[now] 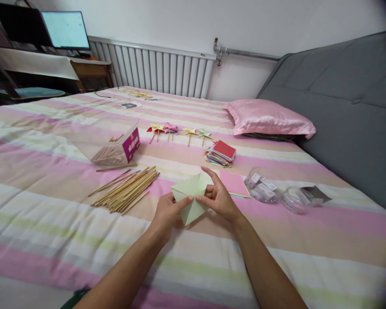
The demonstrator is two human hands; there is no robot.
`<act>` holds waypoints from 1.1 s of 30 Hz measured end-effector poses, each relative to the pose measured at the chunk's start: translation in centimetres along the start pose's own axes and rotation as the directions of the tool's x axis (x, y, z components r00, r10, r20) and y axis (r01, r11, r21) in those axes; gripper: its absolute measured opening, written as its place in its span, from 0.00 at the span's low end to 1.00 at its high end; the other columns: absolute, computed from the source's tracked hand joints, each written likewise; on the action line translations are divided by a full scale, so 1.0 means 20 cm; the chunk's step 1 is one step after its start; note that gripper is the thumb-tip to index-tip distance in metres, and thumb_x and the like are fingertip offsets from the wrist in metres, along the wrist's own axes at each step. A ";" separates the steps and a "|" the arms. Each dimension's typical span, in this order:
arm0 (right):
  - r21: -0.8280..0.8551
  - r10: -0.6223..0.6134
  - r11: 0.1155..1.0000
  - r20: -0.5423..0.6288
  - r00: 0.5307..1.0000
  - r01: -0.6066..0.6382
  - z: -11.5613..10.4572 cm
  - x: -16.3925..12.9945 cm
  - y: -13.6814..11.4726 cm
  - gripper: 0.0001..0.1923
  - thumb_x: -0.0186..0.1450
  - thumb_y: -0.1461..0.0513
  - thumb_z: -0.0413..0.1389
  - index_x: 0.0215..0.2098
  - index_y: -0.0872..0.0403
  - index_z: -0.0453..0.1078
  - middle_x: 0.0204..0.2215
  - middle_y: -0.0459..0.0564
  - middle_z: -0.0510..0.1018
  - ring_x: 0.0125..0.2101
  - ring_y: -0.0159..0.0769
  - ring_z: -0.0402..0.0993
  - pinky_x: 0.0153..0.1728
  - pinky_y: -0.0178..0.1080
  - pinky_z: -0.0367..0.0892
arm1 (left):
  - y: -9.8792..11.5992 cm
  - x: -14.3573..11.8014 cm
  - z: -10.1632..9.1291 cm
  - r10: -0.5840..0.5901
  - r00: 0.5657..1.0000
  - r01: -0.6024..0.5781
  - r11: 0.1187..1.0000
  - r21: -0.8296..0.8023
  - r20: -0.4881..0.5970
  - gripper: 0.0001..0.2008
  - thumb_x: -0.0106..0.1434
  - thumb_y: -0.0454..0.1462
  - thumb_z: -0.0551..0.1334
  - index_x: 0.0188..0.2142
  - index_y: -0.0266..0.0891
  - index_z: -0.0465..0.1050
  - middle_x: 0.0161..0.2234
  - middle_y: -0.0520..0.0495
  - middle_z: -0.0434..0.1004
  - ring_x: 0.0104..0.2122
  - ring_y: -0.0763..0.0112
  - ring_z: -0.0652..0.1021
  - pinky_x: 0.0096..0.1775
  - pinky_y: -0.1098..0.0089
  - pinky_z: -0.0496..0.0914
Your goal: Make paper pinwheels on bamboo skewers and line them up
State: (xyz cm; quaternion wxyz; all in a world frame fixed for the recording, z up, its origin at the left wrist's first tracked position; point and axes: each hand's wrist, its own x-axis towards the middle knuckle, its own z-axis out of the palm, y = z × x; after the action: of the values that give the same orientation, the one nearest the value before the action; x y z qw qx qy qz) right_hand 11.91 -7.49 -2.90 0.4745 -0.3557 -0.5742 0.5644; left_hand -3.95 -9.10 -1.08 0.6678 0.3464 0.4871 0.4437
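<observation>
A pale green square of paper (189, 186) with cuts or creases running toward its middle is held between my two hands, just above the bed. My left hand (171, 210) pinches its left side, thumb on top near the centre. On the right side, my right hand (219, 197) grips the sheet with the thumb near the centre, its index finger raised. Behind the right hand lie pink paper squares (233, 183). A bundle of thin wooden sticks (128, 191) rests left of my left hand.
Finished paper pinwheels (189, 132) lie farther back, near a stack of coloured paper (223, 151). A clear plastic box (116, 148) holding sticks stands at left. Round clear containers (294, 199) sit at right. A pink pillow (270, 118) lies by the grey headboard (337, 98).
</observation>
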 end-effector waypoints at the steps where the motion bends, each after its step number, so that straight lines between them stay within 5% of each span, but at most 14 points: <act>1: -0.014 -0.014 1.000 0.001 1.000 0.014 0.00 0.00 0.00 0.44 0.55 0.60 0.60 0.62 0.46 0.39 0.30 0.45 0.74 0.23 0.28 0.70 0.25 0.30 0.65 | 0.00 0.00 0.00 -0.002 1.000 0.002 1.000 -0.004 -0.004 0.21 0.41 0.41 0.70 0.36 0.31 0.75 0.30 0.42 0.79 0.25 0.68 0.75 0.28 0.71 0.67; 4: -0.077 -0.058 0.995 -0.018 0.998 0.057 0.00 0.00 0.00 0.34 0.57 0.60 0.59 0.58 0.46 0.50 0.26 0.41 0.69 0.20 0.23 0.64 0.22 0.28 0.61 | 0.00 0.01 0.00 -0.005 1.000 0.005 1.000 0.001 -0.031 0.21 0.43 0.40 0.70 0.37 0.31 0.74 0.30 0.42 0.79 0.24 0.69 0.75 0.27 0.71 0.66; 7: -0.155 -0.080 0.985 -0.020 0.997 0.076 -0.01 0.00 0.01 0.16 0.58 0.59 0.59 0.43 0.51 0.65 0.25 0.42 0.67 0.22 0.25 0.64 0.24 0.29 0.61 | 0.00 0.01 -0.01 0.014 0.999 -0.013 0.999 0.032 -0.045 0.19 0.44 0.39 0.69 0.35 0.31 0.74 0.28 0.43 0.78 0.24 0.70 0.74 0.27 0.72 0.66; 10: -0.199 -0.098 0.975 -0.013 0.995 0.093 -0.02 0.00 0.01 0.09 0.57 0.58 0.59 0.33 0.53 0.66 0.25 0.43 0.67 0.24 0.27 0.64 0.25 0.31 0.61 | -0.01 0.01 -0.01 0.024 0.999 -0.023 0.999 0.034 -0.024 0.18 0.43 0.39 0.69 0.33 0.31 0.74 0.26 0.46 0.78 0.23 0.71 0.73 0.26 0.73 0.65; 33: -0.194 -0.163 0.970 -0.081 0.983 0.145 -0.03 0.01 -0.01 0.13 0.60 0.53 0.55 0.27 0.54 0.68 0.23 0.45 0.67 0.25 0.30 0.63 0.27 0.33 0.60 | 0.02 0.01 -0.03 0.032 0.999 -0.032 0.999 0.005 0.009 0.17 0.48 0.43 0.67 0.31 0.30 0.76 0.25 0.42 0.79 0.24 0.69 0.75 0.27 0.73 0.66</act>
State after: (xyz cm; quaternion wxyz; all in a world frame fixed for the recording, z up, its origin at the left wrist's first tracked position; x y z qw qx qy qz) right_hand 12.51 -7.20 -2.75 0.5086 -0.3799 -0.6272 0.4513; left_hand -4.64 -8.78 -0.88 0.6618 0.3577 0.4799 0.4514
